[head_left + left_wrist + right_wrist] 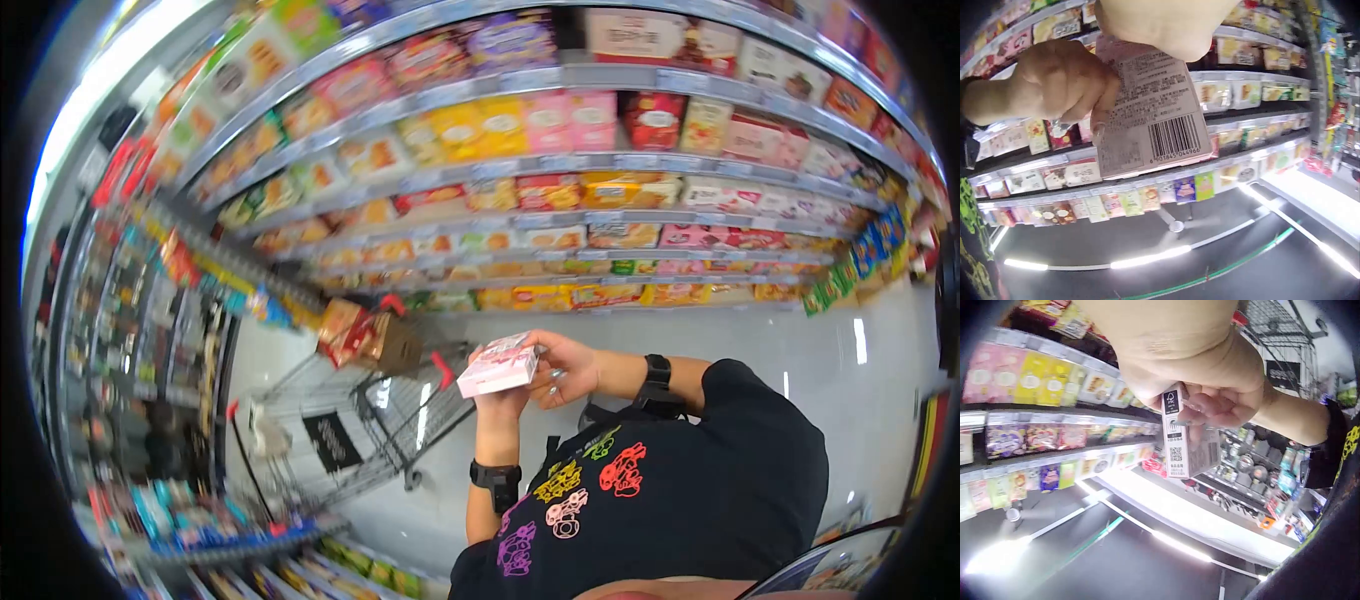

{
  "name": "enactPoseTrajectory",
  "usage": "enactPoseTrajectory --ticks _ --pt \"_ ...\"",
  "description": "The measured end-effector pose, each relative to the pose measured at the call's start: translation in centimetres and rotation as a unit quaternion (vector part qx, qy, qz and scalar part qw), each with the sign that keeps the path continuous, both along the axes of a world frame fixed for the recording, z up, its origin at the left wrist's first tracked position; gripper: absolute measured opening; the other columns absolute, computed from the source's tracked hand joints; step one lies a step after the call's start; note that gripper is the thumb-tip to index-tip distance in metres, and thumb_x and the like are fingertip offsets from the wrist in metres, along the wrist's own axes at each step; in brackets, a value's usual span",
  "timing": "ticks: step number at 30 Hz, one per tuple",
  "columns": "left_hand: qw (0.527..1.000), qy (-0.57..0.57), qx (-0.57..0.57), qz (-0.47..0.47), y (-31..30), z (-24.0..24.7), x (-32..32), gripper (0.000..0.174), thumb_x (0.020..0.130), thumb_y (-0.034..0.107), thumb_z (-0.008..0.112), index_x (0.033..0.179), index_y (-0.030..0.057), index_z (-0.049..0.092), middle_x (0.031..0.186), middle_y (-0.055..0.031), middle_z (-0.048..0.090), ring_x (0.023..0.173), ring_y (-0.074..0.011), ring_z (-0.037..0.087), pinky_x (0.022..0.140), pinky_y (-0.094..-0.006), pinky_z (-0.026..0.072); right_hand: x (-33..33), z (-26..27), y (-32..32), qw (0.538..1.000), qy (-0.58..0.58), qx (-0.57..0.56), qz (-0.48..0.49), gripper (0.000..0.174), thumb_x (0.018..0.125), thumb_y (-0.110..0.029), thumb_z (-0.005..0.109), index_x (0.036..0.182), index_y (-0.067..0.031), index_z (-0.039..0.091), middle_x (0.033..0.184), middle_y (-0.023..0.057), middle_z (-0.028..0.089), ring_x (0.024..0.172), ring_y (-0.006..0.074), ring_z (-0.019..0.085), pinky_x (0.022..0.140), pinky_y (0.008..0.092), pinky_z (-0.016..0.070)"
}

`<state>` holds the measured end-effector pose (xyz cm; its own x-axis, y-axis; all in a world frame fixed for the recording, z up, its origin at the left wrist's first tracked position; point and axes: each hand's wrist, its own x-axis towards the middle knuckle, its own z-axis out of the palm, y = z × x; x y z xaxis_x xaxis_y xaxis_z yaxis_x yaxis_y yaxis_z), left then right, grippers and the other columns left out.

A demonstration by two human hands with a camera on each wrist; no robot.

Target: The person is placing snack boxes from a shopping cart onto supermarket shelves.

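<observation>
Both hands hold a flat pink-and-white printed box [502, 364] in front of the chest. In the head view the left hand [503, 400] grips it from below. The right hand [563, 368] holds its right-hand edge. The left wrist view shows the back of the box [1154, 119], with dense small print and a barcode, and the right hand's [1066, 81] fingers lying along it. A narrow side with a QR code faces the right wrist view, where the left hand's [1229, 400] fingers curl at the box [1180, 447].
A wire shopping cart [380, 410] stands to the left, a brown carton [392, 342] and red packaging at its far end. Ahead, long shelves [560, 165] carry many packaged snacks. Another shelf of goods [130, 370] runs along the left.
</observation>
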<state>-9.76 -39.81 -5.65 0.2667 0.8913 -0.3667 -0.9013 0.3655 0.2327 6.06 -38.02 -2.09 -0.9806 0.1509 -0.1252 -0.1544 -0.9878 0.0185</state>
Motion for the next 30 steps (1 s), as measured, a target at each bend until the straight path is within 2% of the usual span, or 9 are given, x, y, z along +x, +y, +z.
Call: enactPoseTrajectory --ticks 6,12,13,19,21,25,27,28,30 --pt "0.989 0.028 0.038 -0.142 8.8 2.7 11.5 0.040 0.083 0.031 0.047 0.108 0.0010 0.054 0.107 -0.0149 0.060 0.096 -0.0293 0.058 0.086 -0.0399 0.0466 12.3 1.1 4.7 0.974 -0.108 -0.015 -0.199 0.031 0.082 -0.039 0.047 0.073 -0.0101 0.057 0.052 -0.0009 0.047 0.041 0.0074 0.032 0.047 0.0235 0.0282" --pt "0.948 0.087 0.169 -0.254 13.2 4.8 15.5 0.051 0.085 0.019 0.045 0.133 0.0055 0.032 0.131 -0.0178 0.042 0.118 -0.0300 0.046 0.098 -0.0406 0.0390 16.4 3.2 5.7 0.854 -0.319 0.162 -0.377 0.030 0.082 -0.031 0.049 0.098 -0.0084 0.061 0.077 -0.0004 0.063 0.051 0.0089 0.049 0.043 0.0235 0.0326" --pt "0.931 0.091 0.210 -0.286 13.6 6.3 15.9 0.064 0.084 0.014 0.048 0.140 0.0100 0.018 0.136 -0.0169 0.035 0.120 -0.0285 0.043 0.097 -0.0403 0.0391 17.6 2.4 5.9 0.839 -0.326 0.201 -0.387 0.030 0.082 -0.031 0.049 0.098 -0.0073 0.060 0.075 -0.0001 0.063 0.050 0.0083 0.048 0.042 0.0227 0.0318" --pt "0.793 0.273 0.367 -0.401 17.2 5.0 17.4 0.063 0.086 0.014 0.048 0.139 -0.0013 0.019 0.134 -0.0144 0.038 0.121 -0.0232 0.041 0.098 -0.0333 0.0354 19.9 1.7 4.0 0.757 -0.378 0.316 -0.429 0.026 0.078 -0.020 0.054 0.098 -0.0032 0.058 0.071 -0.0001 0.057 0.054 0.0039 0.047 0.044 0.0175 0.0318" --pt "0.735 0.356 0.416 -0.401 17.3 5.6 17.2 0.057 0.087 0.022 0.049 0.136 0.0001 0.029 0.127 -0.0145 0.047 0.112 -0.0219 0.049 0.093 -0.0309 0.0385 20.5 1.0 4.0 0.737 -0.419 0.369 -0.382 0.023 0.079 -0.019 0.053 0.094 -0.0034 0.057 0.068 -0.0002 0.055 0.053 0.0047 0.046 0.044 0.0178 0.0314" --pt "0.491 0.588 0.511 -0.390 18.0 8.1 14.2 0.036 0.091 0.025 0.044 0.117 0.0008 0.050 0.096 -0.0146 0.063 0.086 -0.0215 0.060 0.077 -0.0324 0.0454 19.4 2.4 5.8 0.692 -0.488 0.448 -0.288 0.022 0.082 -0.022 0.054 0.087 -0.0009 0.057 0.063 0.0009 0.051 0.051 0.0085 0.045 0.044 0.0222 0.0355" --pt "0.428 0.620 0.513 -0.411 19.2 7.9 11.9 0.033 0.090 0.026 0.045 0.110 0.0001 0.053 0.090 -0.0153 0.063 0.080 -0.0235 0.061 0.073 -0.0332 0.0459 18.1 2.1 7.7 0.663 -0.502 0.507 -0.228 0.027 0.082 -0.025 0.056 0.088 0.0007 0.059 0.065 0.0041 0.055 0.054 0.0107 0.051 0.048 0.0255 0.0420" --pt "0.400 0.635 0.509 -0.422 19.7 7.4 10.7 0.033 0.090 0.027 0.045 0.106 -0.0002 0.055 0.087 -0.0156 0.063 0.077 -0.0246 0.061 0.071 -0.0336 0.0462 17.2 2.6 8.6 0.639 -0.513 0.539 -0.196 0.027 0.081 -0.026 0.057 0.087 0.0007 0.060 0.065 0.0049 0.056 0.054 0.0113 0.053 0.048 0.0260 0.0428" --pt "0.458 0.616 0.489 -0.414 20.3 6.6 8.8 0.036 0.088 0.033 0.046 0.096 0.0001 0.058 0.083 -0.0167 0.063 0.074 -0.0291 0.060 0.067 -0.0369 0.0456 15.2 4.4 10.1 0.586 -0.525 0.604 -0.126 0.028 0.080 -0.027 0.059 0.087 0.0007 0.060 0.065 0.0065 0.059 0.055 0.0124 0.056 0.050 0.0270 0.0445"
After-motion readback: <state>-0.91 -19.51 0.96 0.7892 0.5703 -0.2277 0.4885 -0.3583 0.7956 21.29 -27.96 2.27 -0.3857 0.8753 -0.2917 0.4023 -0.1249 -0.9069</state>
